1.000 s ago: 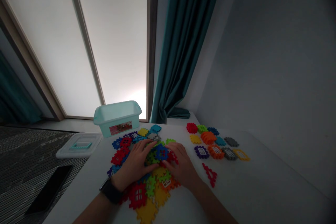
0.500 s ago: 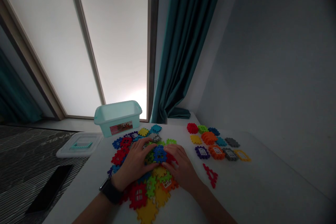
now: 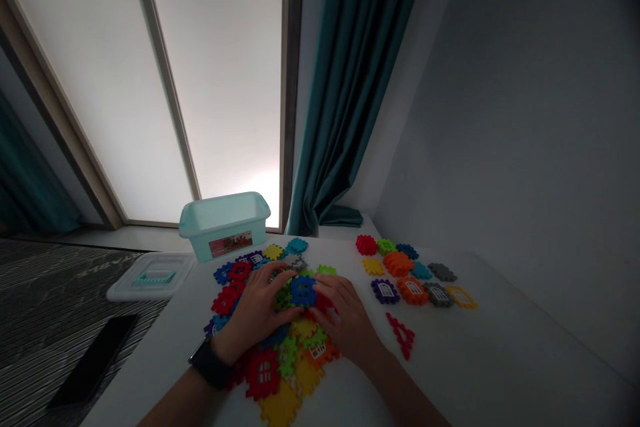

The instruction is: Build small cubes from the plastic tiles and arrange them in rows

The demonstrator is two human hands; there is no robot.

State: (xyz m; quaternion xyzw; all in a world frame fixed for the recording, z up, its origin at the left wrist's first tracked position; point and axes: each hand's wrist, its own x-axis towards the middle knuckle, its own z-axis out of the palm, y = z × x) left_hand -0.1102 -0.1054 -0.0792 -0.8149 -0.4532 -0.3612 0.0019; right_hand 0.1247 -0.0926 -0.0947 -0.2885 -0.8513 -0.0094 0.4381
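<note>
Fingers [image 3: 283, 278] of the left hand [image 3: 255, 307] curve half closed over a small cluster of joined plastic pieces [image 3: 293, 297], while fingers [image 3: 327, 290] of the right hand [image 3: 347, 320] press against it from the other side. Both hands touch the cluster, but how firmly they grip it cannot be told. It sits amid a loose heap of bright pieces [image 3: 295, 353] on a white table [image 3: 450, 360], with a blue piece [image 3: 303, 291] on top, a green piece [image 3: 283, 298] at its left and a red piece [image 3: 323, 301] by the right hand. Joining pieces looks like the step in hand; another join would call for lining up the notched edges and pressing evenly. More pieces, including an orange stack [image 3: 398, 263], lie in a separate group to the right. A teal plastic box [image 3: 223, 227] stands beyond the heap, with its lid [image 3: 153, 277] at the table's left edge. A black watch [image 3: 209, 363] circles the left wrist.
</note>
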